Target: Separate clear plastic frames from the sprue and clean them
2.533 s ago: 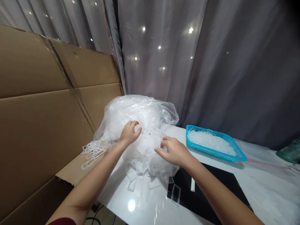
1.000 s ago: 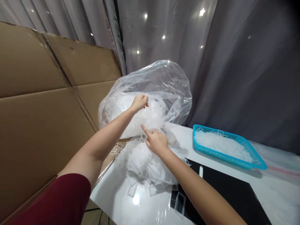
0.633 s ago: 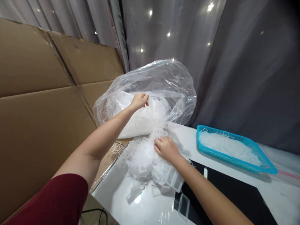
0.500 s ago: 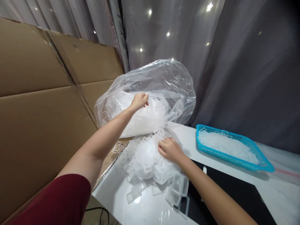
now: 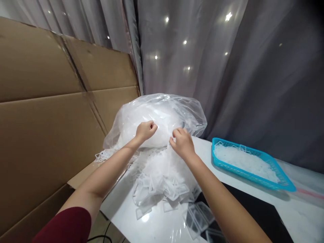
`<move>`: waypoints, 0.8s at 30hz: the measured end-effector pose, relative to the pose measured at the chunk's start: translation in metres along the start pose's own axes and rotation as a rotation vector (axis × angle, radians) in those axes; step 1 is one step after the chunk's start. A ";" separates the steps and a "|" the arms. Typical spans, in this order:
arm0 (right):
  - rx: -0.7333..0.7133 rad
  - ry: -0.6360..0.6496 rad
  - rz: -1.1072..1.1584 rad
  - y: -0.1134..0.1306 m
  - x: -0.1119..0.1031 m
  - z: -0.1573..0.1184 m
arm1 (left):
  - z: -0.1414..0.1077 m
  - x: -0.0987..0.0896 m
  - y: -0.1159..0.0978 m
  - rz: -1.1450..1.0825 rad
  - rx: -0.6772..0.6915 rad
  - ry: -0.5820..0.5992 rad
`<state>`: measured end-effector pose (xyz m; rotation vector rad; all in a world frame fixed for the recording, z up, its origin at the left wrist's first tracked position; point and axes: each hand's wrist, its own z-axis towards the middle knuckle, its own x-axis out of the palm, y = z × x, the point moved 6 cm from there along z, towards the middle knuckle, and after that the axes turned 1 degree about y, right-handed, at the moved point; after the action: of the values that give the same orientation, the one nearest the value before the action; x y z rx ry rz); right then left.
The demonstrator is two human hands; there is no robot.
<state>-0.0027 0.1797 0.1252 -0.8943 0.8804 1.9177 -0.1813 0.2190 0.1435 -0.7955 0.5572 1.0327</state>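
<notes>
A big clear plastic bag (image 5: pixel 162 104), filled with white translucent material, lies at the back left of the table. My left hand (image 5: pixel 146 131) is closed in a fist on the near side of the bag, gripping its film. To its right, my right hand (image 5: pixel 182 143) pinches the bag's film near the front edge, fingers curled. Just below both hands spreads a heap of thin translucent rectangular frames (image 5: pixel 164 185). Several of these pieces lie loose toward the table's near edge.
A blue plastic basket (image 5: pixel 253 180) holding similar white pieces stands at the right. A black mat (image 5: pixel 253 209) lies on the white table (image 5: pixel 121 212), partly under my right forearm. Tall cardboard (image 5: pixel 40 145) walls the left side; grey curtains (image 5: pixel 202 77) with star lights hang behind.
The bag's raised top has come down and lies lower. My left hand has moved down and slightly left, while my right hand has moved up from the heap to the bag's edge.
</notes>
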 end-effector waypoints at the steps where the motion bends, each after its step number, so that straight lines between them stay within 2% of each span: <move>1: 0.000 0.040 0.009 0.004 0.006 0.003 | -0.004 -0.003 0.000 0.028 0.013 -0.031; 3: 0.033 0.111 0.022 0.005 0.019 0.009 | -0.009 -0.009 -0.004 0.079 0.074 -0.089; 5: 0.066 0.186 0.039 0.001 0.029 0.015 | -0.013 -0.013 -0.011 0.117 0.184 -0.100; 9: 0.095 0.340 0.088 -0.014 0.036 0.027 | -0.021 -0.009 -0.019 0.195 0.445 0.012; 11: 0.123 0.395 0.115 -0.022 0.036 0.031 | -0.026 -0.005 -0.015 0.231 0.499 0.051; 15: 0.153 0.461 0.198 -0.023 0.038 0.033 | -0.033 0.002 -0.005 0.268 0.508 0.066; 19: 0.135 0.418 0.351 -0.012 0.037 0.034 | -0.040 0.006 -0.001 0.269 0.525 0.091; 24: 0.167 0.190 0.740 0.000 0.026 0.048 | -0.048 0.011 0.000 0.231 0.558 0.164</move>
<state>-0.0250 0.2291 0.1277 -0.7068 1.6291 2.3376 -0.1792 0.1862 0.1065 -0.3246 1.0416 0.9573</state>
